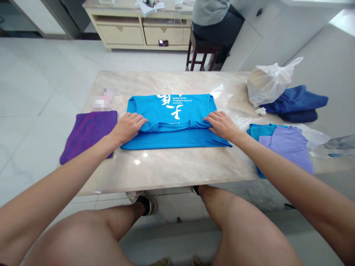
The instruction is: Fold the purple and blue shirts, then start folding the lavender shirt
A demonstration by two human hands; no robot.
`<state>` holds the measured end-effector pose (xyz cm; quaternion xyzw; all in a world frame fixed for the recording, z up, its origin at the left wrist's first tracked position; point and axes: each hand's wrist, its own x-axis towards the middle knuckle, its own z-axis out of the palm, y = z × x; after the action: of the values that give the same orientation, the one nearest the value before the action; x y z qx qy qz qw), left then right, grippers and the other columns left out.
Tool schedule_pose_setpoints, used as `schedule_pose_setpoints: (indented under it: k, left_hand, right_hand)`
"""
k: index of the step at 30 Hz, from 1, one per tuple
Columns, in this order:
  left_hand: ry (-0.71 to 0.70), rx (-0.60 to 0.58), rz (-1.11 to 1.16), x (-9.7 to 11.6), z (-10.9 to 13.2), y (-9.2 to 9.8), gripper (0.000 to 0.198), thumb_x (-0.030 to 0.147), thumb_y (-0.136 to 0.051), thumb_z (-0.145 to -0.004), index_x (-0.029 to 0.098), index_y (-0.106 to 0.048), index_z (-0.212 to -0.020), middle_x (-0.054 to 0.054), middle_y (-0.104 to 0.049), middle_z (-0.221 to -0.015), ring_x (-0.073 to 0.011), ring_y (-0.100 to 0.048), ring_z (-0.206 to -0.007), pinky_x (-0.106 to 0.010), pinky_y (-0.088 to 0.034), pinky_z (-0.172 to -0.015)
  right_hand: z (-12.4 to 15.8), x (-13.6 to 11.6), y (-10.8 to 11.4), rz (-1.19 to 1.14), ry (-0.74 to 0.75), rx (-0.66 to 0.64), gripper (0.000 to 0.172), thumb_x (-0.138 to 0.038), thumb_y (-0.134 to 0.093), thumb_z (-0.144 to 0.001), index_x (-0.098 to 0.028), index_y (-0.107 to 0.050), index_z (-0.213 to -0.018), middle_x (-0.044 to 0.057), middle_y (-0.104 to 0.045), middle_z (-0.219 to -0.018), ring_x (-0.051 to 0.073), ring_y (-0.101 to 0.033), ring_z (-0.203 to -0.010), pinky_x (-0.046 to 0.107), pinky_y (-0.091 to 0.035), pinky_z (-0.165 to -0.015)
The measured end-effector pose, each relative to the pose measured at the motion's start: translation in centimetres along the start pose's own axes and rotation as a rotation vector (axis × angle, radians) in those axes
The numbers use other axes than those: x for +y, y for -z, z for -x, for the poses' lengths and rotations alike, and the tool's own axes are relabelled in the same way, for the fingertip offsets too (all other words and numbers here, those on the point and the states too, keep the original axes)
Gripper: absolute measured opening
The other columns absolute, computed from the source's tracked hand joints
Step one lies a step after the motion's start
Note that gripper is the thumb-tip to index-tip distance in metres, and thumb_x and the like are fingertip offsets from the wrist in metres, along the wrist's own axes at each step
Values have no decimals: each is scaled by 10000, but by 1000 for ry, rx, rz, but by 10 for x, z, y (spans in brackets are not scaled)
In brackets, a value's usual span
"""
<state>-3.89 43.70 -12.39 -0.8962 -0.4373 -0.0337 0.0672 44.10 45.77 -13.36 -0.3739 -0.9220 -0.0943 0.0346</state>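
One long marble table (172,171) fills the middle of the view, and one wooden cabinet (119,35) stands beyond it at 12 o'clock. One person in a grey top (210,13) sits there on one dark wooden stool (203,51), well apart from the table.

On the table there is one blue T-shirt (172,111), in the centre and lying flat. Its near part is folded over, and its white print, with the words "Dalian International Marathon", appears upside down at the far side. Two hands work on it. The left hand (128,128) lies at 9 o'clock of the shirt and the right hand (222,125) at 3 o'clock. Both are open and palm down, with the fingers a little spread, pressing on the folded edge and pinching nothing.

Around the shirt are one folded purple cloth (87,136) at 9 o'clock, one white plastic bag (267,83) at 2 o'clock, one pile of dark blue clothes (296,103) at 3 o'clock, and one lilac garment (287,146) lying on a teal garment (256,131) at 4 o'clock.
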Motion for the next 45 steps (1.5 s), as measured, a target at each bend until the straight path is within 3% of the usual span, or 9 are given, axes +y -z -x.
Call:
schedule_pose_setpoints:
  k: [6, 12, 17, 22, 27, 33, 37, 40, 45]
  left_hand:
    - [-12, -41, 42, -9, -19, 5, 386, 101, -529, -928, 199, -813, -1171, -145, -775, -1110, -320, -750, -1078, -439, -576, -937]
    - [147, 82, 149, -9, -3, 19, 408, 172, -617, -892, 236, -801, -1251, -140, -794, -1227, -368, -726, -1204, -500, -584, -1058]
    - [69, -25, 145, -1, 19, 8, 388, 136, -568, -886, 191, -792, -1198, -155, -790, -1177, -347, -737, -1132, -466, -579, -1012]
    - [-59, 6, 114, 11, 21, 5, 474, 83, -604, -825, 198, -764, -1255, -161, -780, -1257, -353, -707, -1186, -475, -548, -993]
    - [-97, 47, 149, 14, 20, 10, 330, 60, -552, -871, 225, -767, -1059, -122, -777, -1147, -315, -707, -1112, -458, -531, -962]
    - [274, -82, 177, 23, 46, 15, 248, 142, -597, -900, 226, -727, -1094, -128, -741, -1187, -343, -709, -1122, -454, -539, -953]
    - [496, -209, 162, 50, 68, 30, 412, 415, -673, -986, 166, -630, -1311, -211, -716, -1329, -410, -696, -1238, -448, -554, -939]
    - [555, -311, 202, 69, 77, 41, 491, 469, -671, -997, 152, -611, -1366, -229, -723, -1394, -419, -687, -1303, -441, -545, -968]
    - [654, -356, 329, 75, 89, 46, 292, 334, -540, -1020, 212, -741, -1192, -147, -795, -1234, -363, -725, -1214, -421, -532, -951]
  right_hand:
    - [-29, 3, 4, -41, 79, -49, 225, -155, -582, -1033, -199, -776, -1139, 143, -738, -1118, 308, -602, -1055, 413, -440, -938]
    - [-8, 6, 8, -146, -28, 32, 333, -177, -626, -994, -244, -758, -1293, 117, -740, -1243, 325, -650, -1148, 445, -489, -1025]
    - [23, -5, -2, -187, 52, 27, 261, -162, -627, -1004, -207, -767, -1220, 136, -741, -1168, 316, -675, -1058, 424, -512, -957]
    - [21, -21, -1, -198, 98, 111, 259, -216, -676, -1002, -207, -735, -1254, 147, -727, -1202, 333, -642, -1076, 442, -488, -936]
    - [20, -29, 6, -290, 129, 124, 186, -119, -597, -1005, -234, -725, -1076, 103, -706, -1061, 294, -618, -995, 405, -457, -887]
    - [52, -42, 4, -368, -114, 107, 37, -257, -647, -1053, -236, -664, -1079, 106, -705, -1059, 306, -645, -981, 412, -497, -893]
    - [76, -59, 3, -416, -362, 83, 346, -503, -787, -1008, -222, -673, -1175, 135, -742, -1125, 346, -700, -1042, 448, -552, -925]
    - [84, -70, 6, -432, -423, -16, 329, -435, -806, -990, -201, -716, -1203, 156, -778, -1174, 352, -723, -1094, 459, -563, -969]
    - [87, -82, 16, -477, -537, -131, 186, -208, -686, -974, -201, -780, -1134, 112, -817, -1125, 278, -738, -1024, 384, -559, -932]
